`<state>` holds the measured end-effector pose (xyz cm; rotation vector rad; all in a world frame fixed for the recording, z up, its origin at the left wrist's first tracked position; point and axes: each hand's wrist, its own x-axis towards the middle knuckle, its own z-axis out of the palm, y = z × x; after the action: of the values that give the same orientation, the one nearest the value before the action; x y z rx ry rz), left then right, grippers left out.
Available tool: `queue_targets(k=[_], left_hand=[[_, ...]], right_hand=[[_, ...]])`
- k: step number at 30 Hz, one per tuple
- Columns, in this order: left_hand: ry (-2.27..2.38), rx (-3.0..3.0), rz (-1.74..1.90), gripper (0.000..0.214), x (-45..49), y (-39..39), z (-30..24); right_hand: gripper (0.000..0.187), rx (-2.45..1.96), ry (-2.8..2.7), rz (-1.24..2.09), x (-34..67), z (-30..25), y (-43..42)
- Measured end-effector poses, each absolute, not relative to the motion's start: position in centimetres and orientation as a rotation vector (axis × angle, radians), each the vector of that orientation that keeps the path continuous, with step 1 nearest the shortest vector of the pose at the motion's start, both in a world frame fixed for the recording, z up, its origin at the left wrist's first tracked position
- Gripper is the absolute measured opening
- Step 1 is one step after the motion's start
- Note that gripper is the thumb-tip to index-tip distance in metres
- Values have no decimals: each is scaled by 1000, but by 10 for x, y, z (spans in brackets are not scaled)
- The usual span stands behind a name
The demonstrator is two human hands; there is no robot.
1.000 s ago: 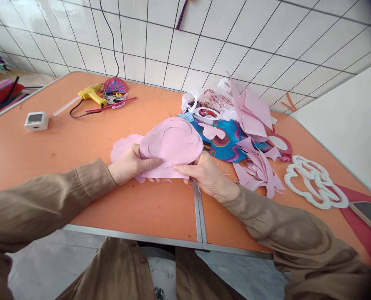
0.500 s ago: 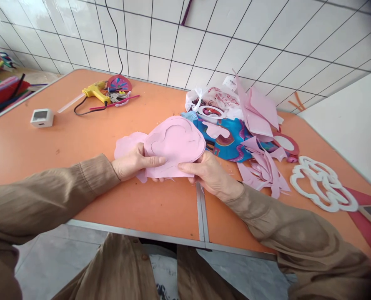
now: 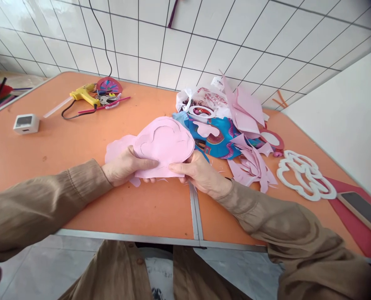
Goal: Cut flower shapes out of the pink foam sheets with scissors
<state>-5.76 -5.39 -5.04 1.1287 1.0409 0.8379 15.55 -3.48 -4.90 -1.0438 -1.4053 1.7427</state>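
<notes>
Between my two hands is a piece of pink felt-like sheet [image 3: 165, 143] with a rounded top, a straight lower edge and curved cut lines in it. My left hand [image 3: 123, 166] pinches its lower left side, thumb lying on the front face. On its lower right, my right hand [image 3: 201, 171] grips it the same way, thumb on top and fingers beneath. Another pink cut-out [image 3: 118, 146] with a wavy edge lies behind my left hand, partly hidden by it. Whether the held piece has several layers I cannot tell.
Right of my hands are pink scraps [image 3: 251, 164], a blue patterned cloth [image 3: 221, 139], folded pink sheets [image 3: 246, 110] and white cloud-shaped outlines [image 3: 306, 175]. A yellow glue gun [image 3: 85, 95] and a small white box [image 3: 26, 123] lie at the left. A phone-like dark slab [image 3: 362, 212] rests on red sheet.
The camera view has shifted slightly, so the table's things appear further left. My hands keep the same grip on the pink sheet.
</notes>
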Motion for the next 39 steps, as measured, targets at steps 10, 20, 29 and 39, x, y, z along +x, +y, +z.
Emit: queue_targets(k=[10, 20, 29, 39], left_hand=[[1006, 1138, 872, 23, -58, -52, -49], [997, 1070, 916, 26, -55, -53, -46], [1074, 1077, 913, 30, -58, -57, -44], [1042, 1082, 909, 30, -58, -59, -40]], right_hand=[[57, -957, -1385, 1872, 160, -37, -32], [55, -956, -1447, 1728, 162, -40, -33], [44, -942, -1536, 1646, 165, -46, -36], [33, -892, -1477, 1544, 165, -52, -36]])
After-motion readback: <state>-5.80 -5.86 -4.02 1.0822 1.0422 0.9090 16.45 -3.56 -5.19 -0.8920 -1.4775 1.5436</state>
